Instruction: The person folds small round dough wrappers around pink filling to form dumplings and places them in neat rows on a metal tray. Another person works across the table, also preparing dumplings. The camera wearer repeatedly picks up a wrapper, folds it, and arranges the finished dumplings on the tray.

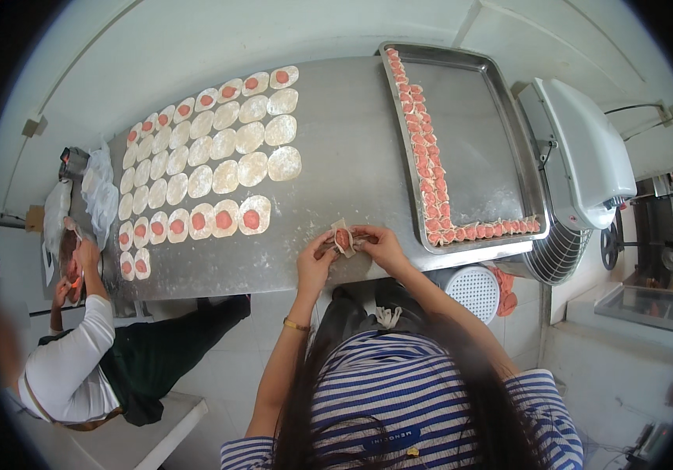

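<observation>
A steel worktable point(336, 157) stands against a pale wall, with a white machine point(583, 149) at its right end. Both the left hand point(314, 262) and right hand point(379, 244) pinch one filled dumpling wrapper point(343, 237) at the table's near edge. Roughly forty round wrappers point(211, 157) lie in rows, their far edge hard to count. One metal tray point(470, 141) holds folded dumplings point(426, 164). A seated co-worker point(78, 352) is partly cut off.

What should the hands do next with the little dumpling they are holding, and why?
Probably pinch the edges shut. The left hand and right hand hold one dough wrapper between them, and its pink filling shows, so it looks only partly folded. Once closed, it could likely join the row of finished dumplings on the metal tray to the right.
</observation>
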A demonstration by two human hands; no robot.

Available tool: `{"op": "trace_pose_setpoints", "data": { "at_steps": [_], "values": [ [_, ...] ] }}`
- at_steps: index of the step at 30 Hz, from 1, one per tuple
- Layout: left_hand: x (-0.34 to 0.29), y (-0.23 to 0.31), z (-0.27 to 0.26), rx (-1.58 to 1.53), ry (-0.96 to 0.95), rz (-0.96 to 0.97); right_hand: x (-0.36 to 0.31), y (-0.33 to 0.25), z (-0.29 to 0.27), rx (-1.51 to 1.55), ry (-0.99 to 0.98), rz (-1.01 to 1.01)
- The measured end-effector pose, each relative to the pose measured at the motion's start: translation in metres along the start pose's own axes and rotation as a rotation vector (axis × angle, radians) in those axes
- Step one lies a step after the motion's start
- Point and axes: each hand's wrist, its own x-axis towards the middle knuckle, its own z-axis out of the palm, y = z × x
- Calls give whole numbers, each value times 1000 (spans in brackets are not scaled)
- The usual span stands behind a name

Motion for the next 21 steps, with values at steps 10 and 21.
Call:
{"op": "trace_pose_setpoints", "data": {
  "at_steps": [10,21],
  "values": [
    [2,-9,7,-67,35,-27,5,-2,-14,-77,-7,28],
    [-12,16,27,-229,3,102,0,-24,-31,-120,-40,-2]
  ]
}}
